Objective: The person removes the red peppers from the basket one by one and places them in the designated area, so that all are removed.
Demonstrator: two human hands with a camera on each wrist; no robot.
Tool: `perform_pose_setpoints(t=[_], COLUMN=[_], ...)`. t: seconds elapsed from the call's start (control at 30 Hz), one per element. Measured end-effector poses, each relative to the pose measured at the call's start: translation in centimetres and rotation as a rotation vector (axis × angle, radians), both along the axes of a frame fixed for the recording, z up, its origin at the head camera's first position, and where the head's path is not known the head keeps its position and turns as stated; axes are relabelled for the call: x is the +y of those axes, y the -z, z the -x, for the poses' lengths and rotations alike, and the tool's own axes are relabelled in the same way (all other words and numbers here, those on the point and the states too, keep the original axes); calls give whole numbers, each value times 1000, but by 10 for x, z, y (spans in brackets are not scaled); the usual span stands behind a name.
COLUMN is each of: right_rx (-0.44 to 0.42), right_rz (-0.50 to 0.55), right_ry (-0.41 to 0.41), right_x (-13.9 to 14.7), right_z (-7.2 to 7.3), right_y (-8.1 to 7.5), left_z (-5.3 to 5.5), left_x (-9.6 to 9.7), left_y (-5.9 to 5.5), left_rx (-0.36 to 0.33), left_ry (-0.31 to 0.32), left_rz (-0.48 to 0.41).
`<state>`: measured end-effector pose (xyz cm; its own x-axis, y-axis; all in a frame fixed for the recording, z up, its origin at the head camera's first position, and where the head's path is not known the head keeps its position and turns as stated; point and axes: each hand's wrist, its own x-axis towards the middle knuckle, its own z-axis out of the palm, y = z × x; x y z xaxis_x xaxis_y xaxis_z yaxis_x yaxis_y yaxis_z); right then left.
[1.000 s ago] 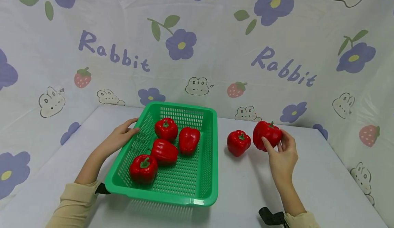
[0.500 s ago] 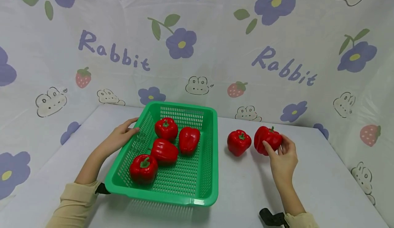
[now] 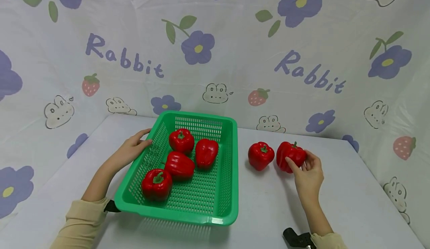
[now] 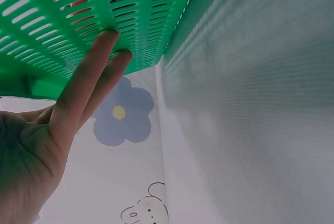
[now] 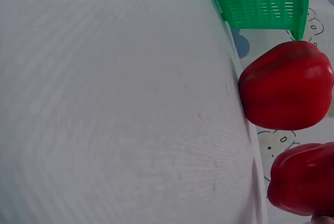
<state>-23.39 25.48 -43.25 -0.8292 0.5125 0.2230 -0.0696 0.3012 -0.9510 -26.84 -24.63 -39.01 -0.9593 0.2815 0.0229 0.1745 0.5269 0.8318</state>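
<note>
My right hand pinches a red bell pepper, its green stem pointing up, low over the right side of the table. In the right wrist view this pepper is at the lower right with a fingertip below it. Just left of it a second bell pepper rests on the table. My left hand is at the left rim of a green plastic basket. Seen from the left wrist, two straight fingers touch the basket's slotted outer wall.
Inside the basket lie several red bell peppers, some upright and some on their sides. The white table ends at the back against a printed curtain. A black wrist-camera mount sits by the right sleeve.
My right hand has lowered the bell pepper toward the table, beside the second pepper. The left hand and the basket have stayed put.
</note>
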Motion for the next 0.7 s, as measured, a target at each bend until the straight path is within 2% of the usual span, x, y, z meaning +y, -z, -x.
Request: perform_pose_setpoints(t=[0.27, 0.7], right_rx=[-44, -55], right_rz=[-11, -2], right_ry=[-28, -85], right_x=[1, 4], right_z=[0, 0], right_y=[1, 3], left_z=[-1, -2], left_x=[0, 0], left_y=[0, 0], left_rx=[11, 4], left_ry=[4, 4], left_rz=[-5, -6])
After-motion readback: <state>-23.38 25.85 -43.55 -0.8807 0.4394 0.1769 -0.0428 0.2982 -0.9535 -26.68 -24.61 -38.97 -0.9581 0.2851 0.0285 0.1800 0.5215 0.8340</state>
